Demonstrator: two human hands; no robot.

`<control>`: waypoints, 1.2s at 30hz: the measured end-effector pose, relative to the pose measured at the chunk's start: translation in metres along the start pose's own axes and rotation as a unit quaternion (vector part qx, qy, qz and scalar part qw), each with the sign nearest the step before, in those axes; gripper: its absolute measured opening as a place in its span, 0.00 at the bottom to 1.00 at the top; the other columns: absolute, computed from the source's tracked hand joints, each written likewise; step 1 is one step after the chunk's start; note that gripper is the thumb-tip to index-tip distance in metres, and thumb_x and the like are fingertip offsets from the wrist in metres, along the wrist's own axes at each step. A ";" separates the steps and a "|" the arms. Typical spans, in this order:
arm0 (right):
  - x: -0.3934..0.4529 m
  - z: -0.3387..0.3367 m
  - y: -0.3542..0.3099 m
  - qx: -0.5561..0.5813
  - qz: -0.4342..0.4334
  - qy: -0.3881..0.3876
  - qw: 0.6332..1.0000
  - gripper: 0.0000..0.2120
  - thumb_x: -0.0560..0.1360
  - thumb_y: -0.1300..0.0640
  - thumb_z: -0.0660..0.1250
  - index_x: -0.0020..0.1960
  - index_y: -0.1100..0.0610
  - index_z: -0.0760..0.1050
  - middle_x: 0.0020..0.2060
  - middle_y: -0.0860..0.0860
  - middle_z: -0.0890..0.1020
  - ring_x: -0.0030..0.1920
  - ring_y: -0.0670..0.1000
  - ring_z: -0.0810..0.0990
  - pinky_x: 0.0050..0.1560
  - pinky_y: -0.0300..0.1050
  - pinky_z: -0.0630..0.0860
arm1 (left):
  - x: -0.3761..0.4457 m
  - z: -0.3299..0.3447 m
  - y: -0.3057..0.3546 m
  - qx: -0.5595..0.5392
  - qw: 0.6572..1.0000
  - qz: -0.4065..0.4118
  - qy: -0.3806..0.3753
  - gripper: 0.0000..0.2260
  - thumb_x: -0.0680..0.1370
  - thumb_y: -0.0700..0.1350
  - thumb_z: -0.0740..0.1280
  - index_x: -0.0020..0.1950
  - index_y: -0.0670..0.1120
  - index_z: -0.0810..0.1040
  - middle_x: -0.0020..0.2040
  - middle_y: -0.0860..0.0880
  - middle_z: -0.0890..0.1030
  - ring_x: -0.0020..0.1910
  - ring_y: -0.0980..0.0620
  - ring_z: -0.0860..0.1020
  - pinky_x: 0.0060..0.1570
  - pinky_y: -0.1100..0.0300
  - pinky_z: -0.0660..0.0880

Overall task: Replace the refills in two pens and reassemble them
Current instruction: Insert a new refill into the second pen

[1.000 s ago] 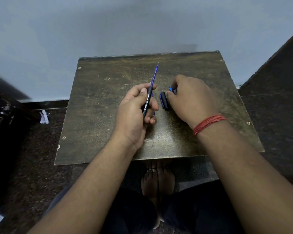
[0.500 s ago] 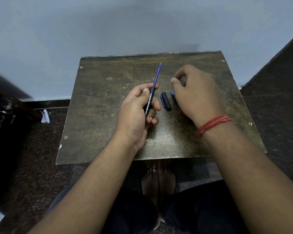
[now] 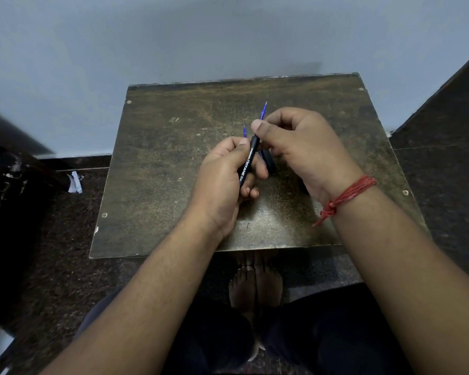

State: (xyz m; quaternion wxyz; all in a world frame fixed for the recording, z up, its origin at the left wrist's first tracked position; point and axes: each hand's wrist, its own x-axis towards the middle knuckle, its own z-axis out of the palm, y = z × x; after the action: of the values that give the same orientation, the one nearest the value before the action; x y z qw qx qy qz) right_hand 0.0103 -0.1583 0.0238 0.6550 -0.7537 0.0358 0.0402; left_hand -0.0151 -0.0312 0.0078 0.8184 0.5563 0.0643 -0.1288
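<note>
My left hand (image 3: pixel 224 180) grips a black pen barrel (image 3: pixel 248 161) with white lettering, tilted up and away from me over the small table (image 3: pixel 173 158). A blue refill (image 3: pixel 263 110) sticks out of the barrel's top. My right hand (image 3: pixel 298 147) pinches that refill just above the barrel with thumb and forefinger. The tip of a second blue refill (image 3: pixel 245 131) shows behind my left fingers. A black pen cap (image 3: pixel 269 161) lies on the table between my hands, partly hidden by my right hand.
The worn brown table stands against a pale wall (image 3: pixel 228 36). A scrap of white paper (image 3: pixel 75 182) lies on the dark floor at the left. Below the table's near edge are my bare feet (image 3: pixel 255 282).
My right hand has left the cap on the table and moved left and up to pinch the refill above the barrel. My left hand has held the barrel steady.
</note>
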 end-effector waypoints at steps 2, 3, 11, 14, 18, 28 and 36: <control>0.001 -0.002 0.000 0.008 0.007 0.003 1.000 0.08 0.77 0.56 0.71 0.41 0.58 0.78 0.29 0.50 0.79 0.26 0.45 0.74 0.28 0.37 0.69 | -0.001 0.000 -0.001 0.008 1.000 0.005 -0.004 0.09 0.84 0.41 0.57 0.45 0.44 0.71 0.28 0.46 0.76 0.20 0.55 0.61 0.22 0.63 0.63; 0.003 -0.003 0.002 0.010 0.010 0.010 1.000 0.08 0.77 0.55 0.71 0.41 0.57 0.79 0.31 0.51 0.79 0.27 0.45 0.73 0.27 0.37 0.68 | -0.001 0.000 -0.001 0.014 1.000 0.009 -0.005 0.08 0.84 0.41 0.57 0.47 0.43 0.71 0.28 0.46 0.76 0.20 0.55 0.61 0.22 0.63 0.63; 0.015 -0.020 0.006 0.112 0.016 0.133 0.985 0.07 0.77 0.56 0.69 0.41 0.54 0.80 0.30 0.47 0.79 0.29 0.45 0.73 0.26 0.37 0.65 | -0.001 -0.001 -0.006 0.110 0.993 0.034 -0.026 0.09 0.84 0.44 0.57 0.47 0.43 0.72 0.29 0.47 0.78 0.21 0.53 0.62 0.24 0.60 0.66; 0.018 -0.028 0.008 0.160 0.027 0.155 0.974 0.09 0.78 0.58 0.68 0.39 0.55 0.78 0.30 0.49 0.80 0.29 0.46 0.74 0.26 0.39 0.63 | -0.002 -0.001 -0.006 0.125 0.991 0.036 -0.030 0.09 0.84 0.44 0.57 0.47 0.43 0.72 0.30 0.47 0.78 0.21 0.53 0.62 0.24 0.60 0.66; 0.020 -0.036 0.009 0.165 0.019 0.196 0.966 0.08 0.78 0.57 0.67 0.39 0.54 0.75 0.32 0.50 0.81 0.29 0.47 0.76 0.25 0.38 0.63 | -0.003 0.000 -0.005 0.135 0.990 0.038 -0.026 0.10 0.84 0.44 0.57 0.47 0.44 0.73 0.30 0.47 0.78 0.22 0.53 0.62 0.25 0.59 0.67; 0.025 -0.073 0.018 -0.283 -0.057 0.270 0.919 0.03 0.75 0.53 0.65 0.45 0.51 0.77 0.37 0.44 0.78 0.38 0.44 0.76 0.38 0.33 0.70 | -0.001 -0.001 -0.005 0.128 0.991 0.040 0.005 0.08 0.84 0.43 0.57 0.49 0.43 0.73 0.29 0.48 0.78 0.21 0.54 0.62 0.24 0.60 0.66; 0.025 -0.079 0.027 -0.452 0.039 0.167 0.875 0.04 0.77 0.54 0.64 0.48 0.53 0.76 0.42 0.50 0.77 0.47 0.54 0.76 0.44 0.44 0.69 | -0.002 0.001 -0.004 0.123 0.991 0.046 0.011 0.08 0.85 0.42 0.57 0.49 0.41 0.73 0.28 0.48 0.77 0.20 0.54 0.62 0.23 0.61 0.66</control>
State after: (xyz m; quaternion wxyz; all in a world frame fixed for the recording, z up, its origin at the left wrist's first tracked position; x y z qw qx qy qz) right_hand 0.0336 -0.2406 0.0050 0.2254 -0.9610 0.1524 -0.0492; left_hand -0.0180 -0.0332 0.0049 0.7481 0.6565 0.0307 -0.0918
